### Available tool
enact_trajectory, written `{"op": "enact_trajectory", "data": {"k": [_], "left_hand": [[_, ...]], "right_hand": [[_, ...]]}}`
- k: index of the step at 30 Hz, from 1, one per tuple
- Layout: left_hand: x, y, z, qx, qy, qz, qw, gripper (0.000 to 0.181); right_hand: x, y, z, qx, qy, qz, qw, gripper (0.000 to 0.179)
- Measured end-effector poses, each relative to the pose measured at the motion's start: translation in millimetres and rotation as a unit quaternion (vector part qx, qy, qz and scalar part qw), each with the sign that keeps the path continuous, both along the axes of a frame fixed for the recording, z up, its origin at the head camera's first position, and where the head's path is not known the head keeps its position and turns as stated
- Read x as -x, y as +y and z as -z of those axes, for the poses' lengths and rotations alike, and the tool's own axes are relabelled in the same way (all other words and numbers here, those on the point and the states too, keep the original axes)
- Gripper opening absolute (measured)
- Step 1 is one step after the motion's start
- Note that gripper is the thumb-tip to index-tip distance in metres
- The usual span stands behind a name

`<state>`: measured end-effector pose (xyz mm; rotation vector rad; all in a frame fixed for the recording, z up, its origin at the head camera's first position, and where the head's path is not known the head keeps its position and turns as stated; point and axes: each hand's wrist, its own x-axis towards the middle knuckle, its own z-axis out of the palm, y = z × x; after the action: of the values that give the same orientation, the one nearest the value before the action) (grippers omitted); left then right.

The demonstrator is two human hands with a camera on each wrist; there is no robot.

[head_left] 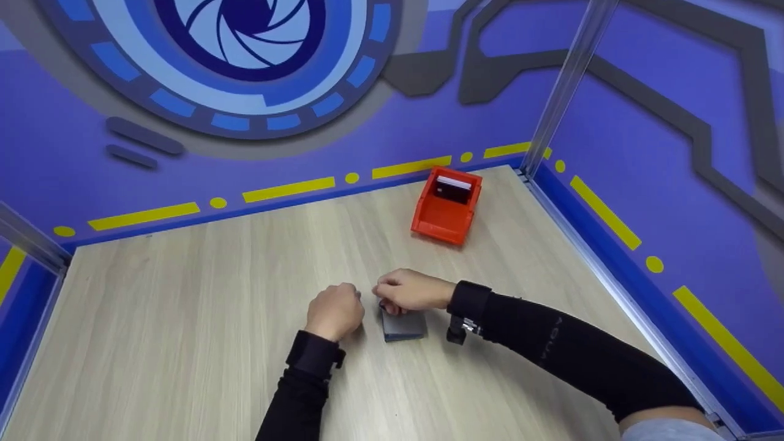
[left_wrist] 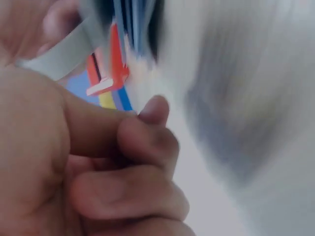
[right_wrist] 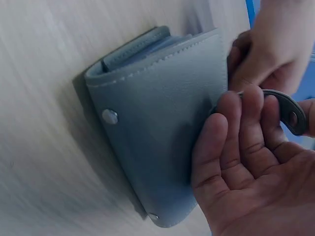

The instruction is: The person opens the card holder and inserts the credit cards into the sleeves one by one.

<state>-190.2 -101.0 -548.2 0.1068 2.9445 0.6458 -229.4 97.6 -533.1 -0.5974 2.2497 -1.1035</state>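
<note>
A grey leather card holder (right_wrist: 162,103) with stitched edges and metal studs sits on the table, its sleeves visible between the covers. Its snap strap (right_wrist: 294,118) is unfastened and curves outward in the right wrist view. My right hand (head_left: 411,291) is at the far edge of the card holder and holds the strap, its thumb against the snap end. Just left of the card holder, my left hand (head_left: 335,311) has curled fingers, the thumb against the index finger. Nothing shows in the left fingers (left_wrist: 147,147); the left wrist view is blurred.
A red open bin (head_left: 444,208) stands towards the back right of the wooden table (head_left: 184,318), with a dark and white item inside at its back. Blue-purple printed panels (head_left: 294,159) wall the table at the back and sides.
</note>
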Motion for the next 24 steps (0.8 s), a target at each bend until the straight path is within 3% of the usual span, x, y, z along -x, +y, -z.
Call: {"op": "enact_trajectory", "data": {"k": [3, 7, 12, 16, 24], "left_hand": [[1.0, -3.4, -4.8, -0.019, 0.009, -0.002, 0.9998, 0.028], [0.6, -3.3, -8.7, -0.051, 0.014, 0.018, 0.9984, 0.027], [-1.5, -0.4, -6.5, -0.056, 0.021, 0.041, 0.9974, 0.023], [-4.2, 4.4, -1.7, -0.062, 0.004, 0.062, 0.9962, 0.022], [-8.2, 10.2, 3.9, -0.078, -0.016, 0.115, 0.9902, 0.036]], "right_hand": [[0.2, -2.3, 3.3, -0.028, 0.018, -0.022, 0.9992, 0.041], [-0.1, -1.9, 5.0, -0.047, 0.057, -0.059, 0.9955, 0.049], [-4.5, 1.8, 7.0, -0.074, 0.115, -0.104, 0.9851, 0.028], [-9.2, 5.6, 10.6, -0.085, 0.158, -0.135, 0.9745, 0.021], [-15.4, 15.3, 16.9, -0.057, 0.188, -0.137, 0.9708, 0.022]]}}
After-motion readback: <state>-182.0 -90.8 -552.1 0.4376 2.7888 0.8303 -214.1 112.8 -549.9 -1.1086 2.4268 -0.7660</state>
